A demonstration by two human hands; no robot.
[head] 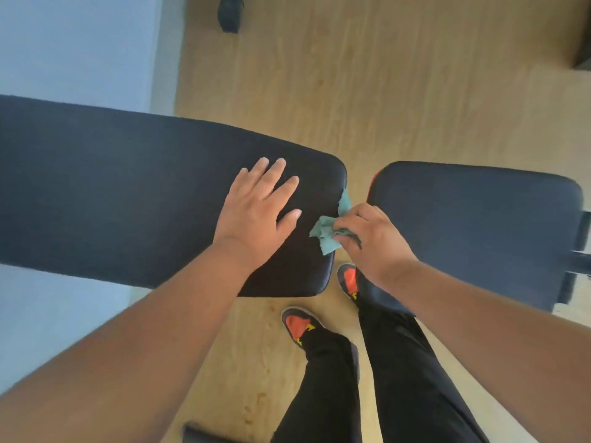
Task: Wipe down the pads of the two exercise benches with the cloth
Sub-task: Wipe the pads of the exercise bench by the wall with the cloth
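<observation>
long pad (128, 187) left, short pad (473, 225) right

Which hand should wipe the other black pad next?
The right hand, most likely. It already grips the green cloth and sits in the gap beside the right pad. The left hand lies flat on the left pad, holding nothing.

No readable text or labels anywhere.

The left pad (112, 193) runs off frame; fingers (347, 239) hide part of the cloth (326, 235).
</observation>
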